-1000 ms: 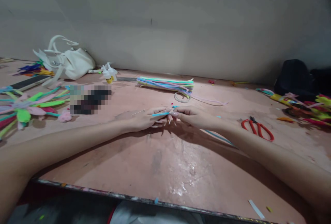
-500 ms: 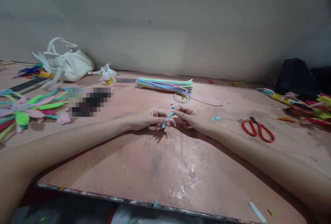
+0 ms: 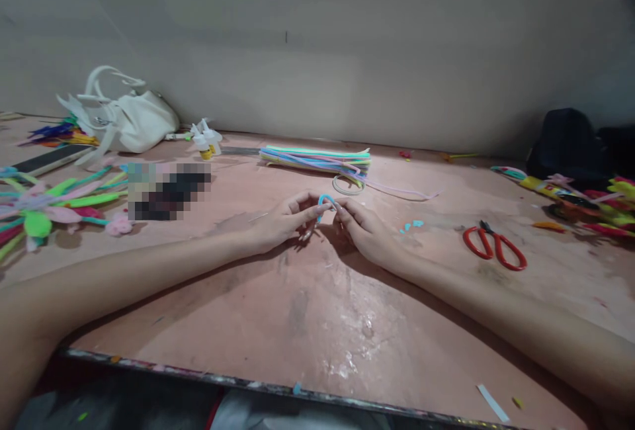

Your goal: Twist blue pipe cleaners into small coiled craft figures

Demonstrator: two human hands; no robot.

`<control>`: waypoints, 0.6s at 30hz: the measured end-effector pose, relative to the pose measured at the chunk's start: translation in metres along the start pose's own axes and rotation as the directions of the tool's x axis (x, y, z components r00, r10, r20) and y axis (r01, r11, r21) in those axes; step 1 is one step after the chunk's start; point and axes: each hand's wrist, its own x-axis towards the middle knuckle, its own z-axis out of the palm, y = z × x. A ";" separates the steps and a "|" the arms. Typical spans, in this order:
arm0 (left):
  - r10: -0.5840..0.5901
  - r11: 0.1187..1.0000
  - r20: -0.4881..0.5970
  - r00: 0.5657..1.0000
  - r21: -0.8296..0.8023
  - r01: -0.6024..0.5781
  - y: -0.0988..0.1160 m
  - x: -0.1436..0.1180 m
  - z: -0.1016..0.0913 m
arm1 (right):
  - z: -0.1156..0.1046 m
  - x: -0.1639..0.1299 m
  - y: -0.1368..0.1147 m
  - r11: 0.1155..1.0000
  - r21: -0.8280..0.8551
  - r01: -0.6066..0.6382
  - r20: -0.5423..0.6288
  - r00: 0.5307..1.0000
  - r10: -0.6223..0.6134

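Mid-table, we found the left hand (image 3: 280, 223) and right hand (image 3: 364, 230) pinching a blue pipe cleaner (image 3: 325, 203), already bent into an arch; its ends remained unjoined.

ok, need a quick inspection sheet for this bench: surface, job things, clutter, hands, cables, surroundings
Surface: pink table, scuffed, with shiny smears near the front edge.
Job's things: blue pipe cleaner, bent into an arch between both hands.
Clutter: pipe cleaner bundle, red scissors, glue bottles, white bag, blue scraps, finished pieces at left.
Hands: left hand and right hand each have a fingertip grip on one end of the arch.
Cables: nothing seen.
Surroundings: plain grey wall; dark bag far right.
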 end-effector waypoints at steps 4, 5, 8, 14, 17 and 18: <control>-0.021 0.999 0.027 0.999 -0.032 0.022 0.003 -0.004 0.001 | 0.002 -0.003 -0.005 0.995 -0.091 0.026 -0.006 1.000 -0.027; -0.031 0.999 0.039 0.999 -0.043 0.032 0.003 -0.004 0.001 | 0.002 -0.003 -0.004 0.995 -0.096 0.027 -0.017 0.999 -0.029; -0.046 0.997 0.066 0.997 -0.053 0.050 0.004 -0.006 -0.001 | 0.003 -0.003 0.000 0.997 -0.071 0.042 -0.054 0.997 -0.046; 0.032 0.999 -0.027 0.999 0.003 -0.032 0.005 -0.010 0.002 | 0.002 -0.002 0.000 0.981 0.114 0.156 -0.100 0.984 -0.145; 0.066 0.997 -0.061 0.996 0.054 -0.062 0.006 -0.009 0.004 | 0.002 -0.002 -0.003 0.985 0.111 0.132 -0.096 0.988 -0.121; 0.064 0.995 -0.065 0.996 0.075 -0.059 0.007 -0.009 0.005 | 0.003 -0.003 -0.003 0.988 0.083 0.127 -0.085 0.989 -0.120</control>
